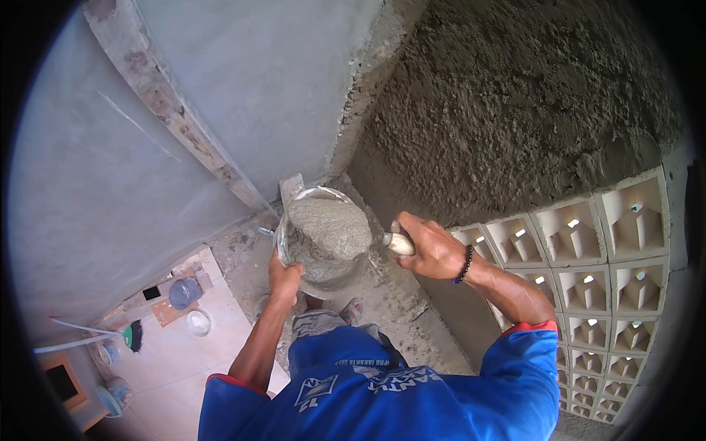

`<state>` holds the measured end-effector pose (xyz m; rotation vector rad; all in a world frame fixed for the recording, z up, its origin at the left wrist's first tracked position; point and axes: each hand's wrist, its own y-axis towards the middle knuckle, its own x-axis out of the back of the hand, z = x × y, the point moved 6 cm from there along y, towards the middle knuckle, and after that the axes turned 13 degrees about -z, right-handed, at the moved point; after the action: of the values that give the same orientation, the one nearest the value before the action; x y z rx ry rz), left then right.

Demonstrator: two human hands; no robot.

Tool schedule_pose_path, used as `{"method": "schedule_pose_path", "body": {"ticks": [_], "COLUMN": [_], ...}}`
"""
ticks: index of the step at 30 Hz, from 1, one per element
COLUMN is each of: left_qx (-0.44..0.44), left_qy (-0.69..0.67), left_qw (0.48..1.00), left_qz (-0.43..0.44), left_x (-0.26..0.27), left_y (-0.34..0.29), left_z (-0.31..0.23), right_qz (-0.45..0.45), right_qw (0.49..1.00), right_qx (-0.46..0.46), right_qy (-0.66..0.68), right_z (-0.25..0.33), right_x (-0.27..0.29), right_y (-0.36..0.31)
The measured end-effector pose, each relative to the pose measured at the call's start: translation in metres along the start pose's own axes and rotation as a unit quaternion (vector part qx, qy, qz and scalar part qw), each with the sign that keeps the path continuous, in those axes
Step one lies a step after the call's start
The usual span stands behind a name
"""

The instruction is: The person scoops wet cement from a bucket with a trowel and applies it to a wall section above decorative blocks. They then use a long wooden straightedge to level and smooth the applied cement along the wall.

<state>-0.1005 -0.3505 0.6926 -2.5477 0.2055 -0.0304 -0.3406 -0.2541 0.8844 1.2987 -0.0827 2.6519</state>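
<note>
Mortar (329,226) lies between both hands (285,278) (435,250); trowel (401,244) seemingly underneath.

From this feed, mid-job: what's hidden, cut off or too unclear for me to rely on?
All in the head view:
Blade of the tool in the right hand: indistinguishable against the grey mortar.
Floor of the bucket: covered by mortar.
Left hand: some fingers hidden by the bucket and the hand itself.
Rough plaster: upper extent cut off by the picture's edge.

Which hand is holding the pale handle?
The right hand, with the black bracelet at its wrist, grips the handle; the left hand holds the bucket.
</note>
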Motion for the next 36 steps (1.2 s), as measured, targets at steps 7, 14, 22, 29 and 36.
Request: {"method": "schedule_pose_path", "body": {"ticks": [7,14,22,29,36], "left_qx": [0.016,0.014,0.016,0.001,-0.022], "left_qy": [0.015,0.025,0.01,0.038,0.023], "left_qw": [0.998,0.998,1.0,0.999,0.999], "left_qz": [-0.06,-0.061,-0.024,0.017,0.041], "left_x": [0.05,0.068,0.039,-0.004,-0.026], "left_y": [0.002,0.016,0.025,0.03,0.034], "left_z": [0.006,0.027,0.022,-0.009,-0.027], "right_qz": [0.157,-0.308,-0.044,0.067,0.16], "right_qw": [0.953,0.923,0.988,0.924,0.971], "right_qx": [-0.113,-0.17,-0.146,0.024,-0.061], "right_qy": [0.234,-0.156,-0.021,-0.375,-0.169], "right_z": [0.014,-0.131,-0.092,-0.065,-0.096], "right_x": [0.018,0.175,0.048,-0.081,-0.145], "right_y": [0.056,0.106,0.054,0.028,0.009]}}
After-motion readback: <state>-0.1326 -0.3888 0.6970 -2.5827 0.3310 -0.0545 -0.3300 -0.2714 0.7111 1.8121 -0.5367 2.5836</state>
